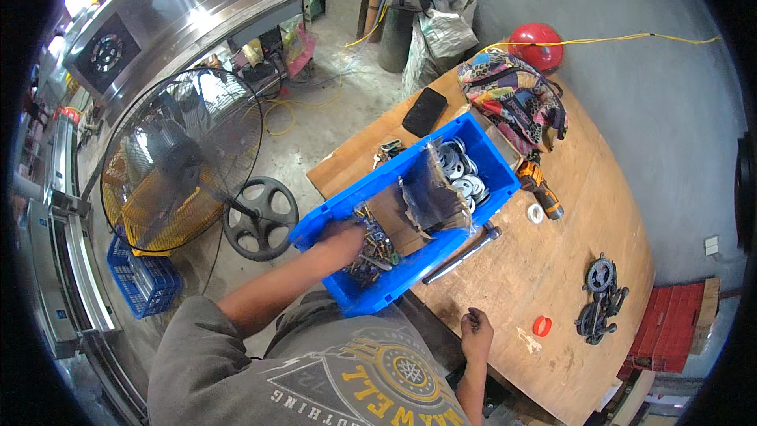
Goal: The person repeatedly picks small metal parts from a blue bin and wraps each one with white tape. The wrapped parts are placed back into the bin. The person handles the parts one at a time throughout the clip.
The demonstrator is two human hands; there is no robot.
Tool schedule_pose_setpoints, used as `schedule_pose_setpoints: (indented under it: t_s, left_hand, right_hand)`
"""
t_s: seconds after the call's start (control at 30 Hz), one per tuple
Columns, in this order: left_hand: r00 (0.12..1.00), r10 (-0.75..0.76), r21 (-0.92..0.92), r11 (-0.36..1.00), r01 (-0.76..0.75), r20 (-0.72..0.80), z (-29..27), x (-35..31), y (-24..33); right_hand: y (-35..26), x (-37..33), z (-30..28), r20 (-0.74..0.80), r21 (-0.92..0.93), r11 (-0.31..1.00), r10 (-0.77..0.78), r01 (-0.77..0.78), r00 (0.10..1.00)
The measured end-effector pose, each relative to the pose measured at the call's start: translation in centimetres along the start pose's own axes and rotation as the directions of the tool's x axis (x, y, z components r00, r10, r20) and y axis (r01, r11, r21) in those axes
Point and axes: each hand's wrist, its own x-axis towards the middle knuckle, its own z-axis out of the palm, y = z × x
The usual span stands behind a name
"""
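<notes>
A long blue plastic bin (410, 262) lies slantwise along the near left side of the wooden table. My left hand (343, 242) reaches down into its near left end, beside a heap of loose bolts and small metal parts (377, 246). Its fingers are blurred and partly hidden there. Torn cardboard (434, 193) divides the bin, and shiny metal washers (465, 173) fill the far end. My right hand (476, 334) is at the table's near edge, fingers curled together; whatever they may hold is too small to name. A ratchet wrench (464, 254) rests alongside the bin.
On the wooden table (583, 213) are a phone (425, 112), a patterned bag (516, 95), an orange-black power drill (541, 189), a white tape roll (535, 213), a red ring (542, 326) and a dark geared mechanism (599, 300). A large fan (181, 159) stands left, near a black handwheel (260, 218).
</notes>
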Motion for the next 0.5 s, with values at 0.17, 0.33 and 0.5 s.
schedule_pose_setpoints:
  t_s: [0.17, 0.33, 0.5]
  left_hand:
    - [0.996, -0.086, 0.058, 0.995, 0.086, 0.0, -0.4, 0.0, 1.1]
    - [0.99, -0.139, 0.116, 0.984, 0.134, 0.03, 1.3, 2.4, 1.7]
    - [0.998, -0.049, 0.053, 0.997, 0.051, -0.032, 0.5, 1.1, 1.4]
  right_hand:
    - [3.4, -0.9, -1.2, -0.009, 0.07, 0.994, 0.089, -0.088, 0.996]
    - [7.7, 0.9, -7.1, -0.255, -0.002, 0.997, 0.071, -0.074, 0.964]
    - [15.3, 1.3, -15.7, -0.535, -0.023, 0.992, 0.096, -0.128, 0.839]
